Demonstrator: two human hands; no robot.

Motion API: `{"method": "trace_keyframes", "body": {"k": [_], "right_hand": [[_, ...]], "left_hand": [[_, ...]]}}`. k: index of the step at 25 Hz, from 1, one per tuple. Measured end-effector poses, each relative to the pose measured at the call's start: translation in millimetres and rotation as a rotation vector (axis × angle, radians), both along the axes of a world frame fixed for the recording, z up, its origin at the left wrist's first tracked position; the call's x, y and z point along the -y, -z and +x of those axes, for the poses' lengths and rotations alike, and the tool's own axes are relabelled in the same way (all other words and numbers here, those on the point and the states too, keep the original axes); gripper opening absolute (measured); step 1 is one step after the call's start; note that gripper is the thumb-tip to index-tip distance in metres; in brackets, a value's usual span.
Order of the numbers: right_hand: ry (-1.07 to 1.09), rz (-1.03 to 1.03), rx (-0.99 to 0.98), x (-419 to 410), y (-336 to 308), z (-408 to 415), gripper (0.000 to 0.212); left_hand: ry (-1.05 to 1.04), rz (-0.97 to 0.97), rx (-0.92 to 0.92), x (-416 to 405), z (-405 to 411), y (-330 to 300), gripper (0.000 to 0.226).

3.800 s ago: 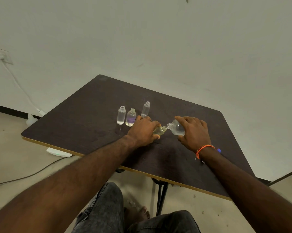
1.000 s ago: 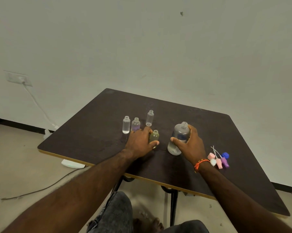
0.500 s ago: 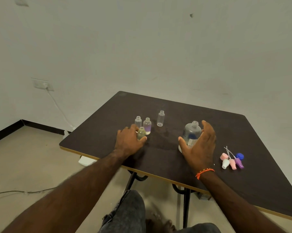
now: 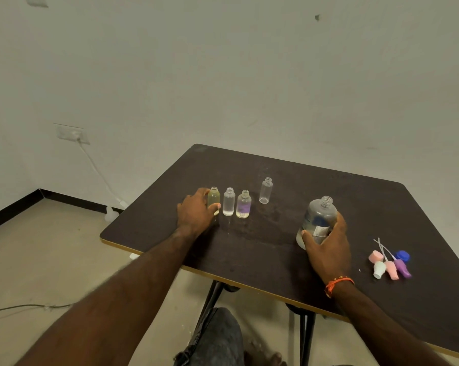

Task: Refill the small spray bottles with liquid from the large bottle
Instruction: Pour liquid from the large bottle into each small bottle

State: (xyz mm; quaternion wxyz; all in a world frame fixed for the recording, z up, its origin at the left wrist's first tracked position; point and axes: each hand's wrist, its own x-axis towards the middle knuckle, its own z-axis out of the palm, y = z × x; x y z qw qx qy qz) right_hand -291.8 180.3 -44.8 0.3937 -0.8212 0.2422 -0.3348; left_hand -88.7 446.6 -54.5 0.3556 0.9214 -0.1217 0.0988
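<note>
Three small uncapped bottles stand in a row on the dark table: a yellowish one, a clear one and a purple-labelled one. A fourth, empty-looking small bottle stands apart behind them to the right. My left hand grips the yellowish bottle at the row's left end. My right hand curls round the large uncapped bottle, which stands upright on the table.
Pink, white and purple spray tops with dip tubes and a blue cap lie at the right of the table. A wall socket with a white cable is at the left. My knee shows below the table's front edge.
The large bottle went from tilted, pouring into the yellowish bottle, to upright. My left hand carried the yellowish bottle to the row's left end. My right hand closed on the large bottle again.
</note>
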Motion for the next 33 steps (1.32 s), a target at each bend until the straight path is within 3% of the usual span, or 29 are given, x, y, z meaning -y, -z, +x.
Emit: {"method": "trace_keyframes", "body": {"k": [3,8,13,15,17,20,25,33], "right_hand": [[-0.011,-0.009,-0.031,2,0,3,0.091],[-0.034,0.034,-0.072,5,-4,3,0.095],[-0.030,0.040,-0.077,15,-13,-9,0.091],[-0.022,0.052,-0.087,23,-16,-15,0.091],[-0.019,0.066,-0.110,33,-20,-19,0.092],[-0.039,0.047,-0.146,47,-23,-18,0.090],[-0.105,0.062,-0.161,61,-24,3,0.089],[-0.136,0.110,-0.154,67,-24,40,0.089]], "left_hand": [[0.013,-0.024,-0.010,2,6,1,0.053],[-0.035,-0.049,0.004,0,-9,2,0.092],[0.056,-0.012,0.408,17,-33,-25,0.078],[0.140,0.049,0.461,39,-40,-39,0.064],[0.207,0.182,0.418,69,-48,-48,0.054],[0.263,0.341,0.290,119,-48,-52,0.059],[0.143,0.408,0.188,161,-11,-66,0.061],[0.184,0.541,-0.006,184,23,-83,0.027]]}}
